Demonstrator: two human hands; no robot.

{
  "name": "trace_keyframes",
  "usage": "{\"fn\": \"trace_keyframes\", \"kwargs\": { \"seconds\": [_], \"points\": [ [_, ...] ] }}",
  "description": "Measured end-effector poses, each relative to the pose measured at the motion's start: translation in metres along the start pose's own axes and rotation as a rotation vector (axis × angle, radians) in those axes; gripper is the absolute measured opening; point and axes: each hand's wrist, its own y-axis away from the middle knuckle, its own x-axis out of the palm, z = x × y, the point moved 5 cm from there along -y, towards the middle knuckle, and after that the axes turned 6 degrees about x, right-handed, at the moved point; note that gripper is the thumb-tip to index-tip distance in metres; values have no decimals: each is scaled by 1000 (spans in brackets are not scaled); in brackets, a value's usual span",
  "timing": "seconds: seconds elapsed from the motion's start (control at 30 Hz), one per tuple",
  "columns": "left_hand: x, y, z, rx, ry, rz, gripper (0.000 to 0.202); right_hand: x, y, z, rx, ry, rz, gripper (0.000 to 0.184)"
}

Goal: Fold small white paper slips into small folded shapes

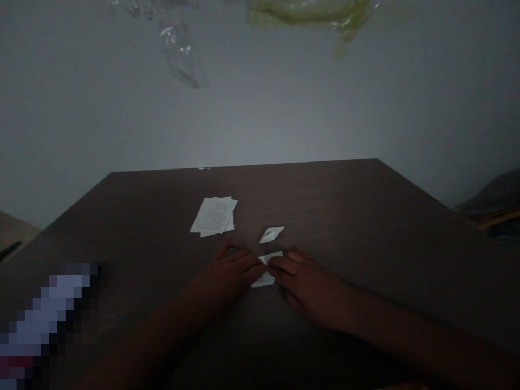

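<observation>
A small piece of white printed paper (266,279) lies on the table right in front of me, its middle and sides partly covered by my fingers. From the left, my left hand (235,270) reaches over it palm down, fingers stretched out and tips on the paper. My right hand (311,284) comes in from the other side, its extended fingertips also on the paper and its thumb lower down. The two sets of fingertips nearly meet. Just beyond them sits a small folded paper (272,234), diamond-like in outline.
Several printed sheets (215,215) are stacked loosely at the back left of the brown wooden table (325,206). A blurred-out, pixelated object (49,314) lies at the near left. Behind stands a pale wall (276,108) with clear plastic (179,49) and yellow plastic (304,13) on it.
</observation>
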Motion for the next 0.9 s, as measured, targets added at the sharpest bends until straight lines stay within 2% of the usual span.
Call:
{"fn": "trace_keyframes", "kwargs": {
  "seconds": [0.1,0.2,0.33,0.5,0.57,0.67,0.73,0.9],
  "points": [
    [-7,2,0,-11,53,-4,40,-3,1,-1,-30,-11,9,55],
    [-13,4,0,-41,164,21,25,-8,2,0,-71,-26,21,43],
    [-15,1,3,-118,222,0,32,-15,3,7,-120,8,46,29],
    [-7,-8,6,-166,223,-62,29,-15,4,11,-140,66,54,28],
    [-4,-11,7,-190,206,-48,28,-14,4,12,-142,70,48,26],
    [1,-15,9,-214,206,-14,19,-15,3,12,-149,43,55,27],
    [2,-16,11,-222,200,-34,17,-17,3,11,-147,4,57,28],
    [5,-15,11,-216,168,-41,29,-22,3,7,-111,-92,55,38]
  ]
}}
